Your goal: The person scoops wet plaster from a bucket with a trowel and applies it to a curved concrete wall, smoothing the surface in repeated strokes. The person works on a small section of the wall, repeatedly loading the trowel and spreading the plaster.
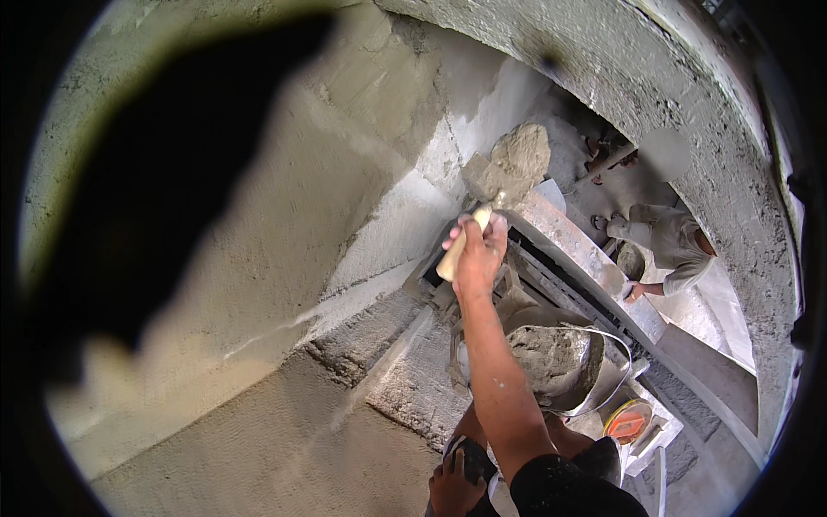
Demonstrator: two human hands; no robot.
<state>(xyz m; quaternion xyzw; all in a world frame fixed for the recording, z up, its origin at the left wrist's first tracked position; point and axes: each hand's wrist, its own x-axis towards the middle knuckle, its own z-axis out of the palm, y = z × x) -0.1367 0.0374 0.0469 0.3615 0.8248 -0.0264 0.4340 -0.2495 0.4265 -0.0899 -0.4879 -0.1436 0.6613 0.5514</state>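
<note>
My right hand [479, 250] is closed around the pale handle of a trowel [463, 245], arm stretched forward. Wet grey mortar [522, 152] is heaped at the blade, which reaches up beside a plastered wall [345, 164]. My left hand [457, 487] lies on my knee at the lower edge, fingers spread, holding nothing. Under my right forearm stands a bucket of mortar [551, 353] with a thin pale wire handle; the forearm hides part of it.
A long beam [594, 263] slants down to the right. Beyond it, lower down, a person [668, 241] has a hand on it. A round yellow-rimmed orange thing [627, 420] sits near the bucket. A curved concrete edge [620, 69] arches overhead. A dark blurred shape covers the upper left.
</note>
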